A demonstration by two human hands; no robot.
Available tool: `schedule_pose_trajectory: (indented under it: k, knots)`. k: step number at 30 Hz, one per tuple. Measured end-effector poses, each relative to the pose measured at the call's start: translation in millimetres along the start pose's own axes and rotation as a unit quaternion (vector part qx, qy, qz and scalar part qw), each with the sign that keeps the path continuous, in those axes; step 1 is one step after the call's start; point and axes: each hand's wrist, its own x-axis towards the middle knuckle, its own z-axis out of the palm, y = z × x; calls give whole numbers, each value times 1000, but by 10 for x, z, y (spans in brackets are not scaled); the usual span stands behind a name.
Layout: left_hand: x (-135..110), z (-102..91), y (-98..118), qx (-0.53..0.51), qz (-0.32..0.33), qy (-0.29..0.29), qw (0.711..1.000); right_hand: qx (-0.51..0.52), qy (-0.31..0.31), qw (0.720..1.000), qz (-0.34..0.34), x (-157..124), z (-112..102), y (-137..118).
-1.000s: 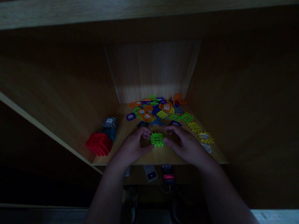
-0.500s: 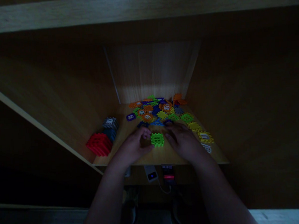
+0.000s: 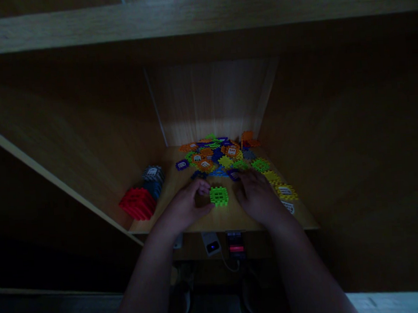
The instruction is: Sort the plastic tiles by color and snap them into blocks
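A bright green building block (image 3: 219, 196) with notched edges and a windowed top sits on the wooden shelf. My left hand (image 3: 193, 200) curls round its left side, thumb at the near corner and fingers at the far one. To the right, my right hand (image 3: 255, 194) has its fingertips on a purple notched tile (image 3: 233, 175), with the thumb drawn in below. The grip on that tile is partly hidden and dark. Just beyond both hands lies a heap of interlocking tiles, with orange tiles (image 3: 205, 164) and a yellow tile (image 3: 225, 162) among them.
At the left stand red tiles (image 3: 137, 203) in a stack, beside blue and grey blocks (image 3: 152, 173). Yellow tiles (image 3: 285, 191) and a white piece (image 3: 288, 207) lie along the right. Wooden side walls enclose the shelf. Below its front edge is a white device (image 3: 211, 243) with a cable.
My right thumb has drawn in toward its fingers, and the purple tile shows more, slightly nearer me. My left hand stays at the green block. The view has tilted slightly.
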Motion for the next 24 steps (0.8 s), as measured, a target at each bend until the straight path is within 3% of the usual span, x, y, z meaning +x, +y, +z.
schedule_pose_trajectory:
  k: [13, 24]
  knots:
    - [-3, 7, -28, -8, -3, -2, 1000, -10, -28, 999, 11, -14, -91, -55]
    - [-5, 4, -13, -11, 0, 3, 1000, -1, 8, 999, 31, -55, -88, -93]
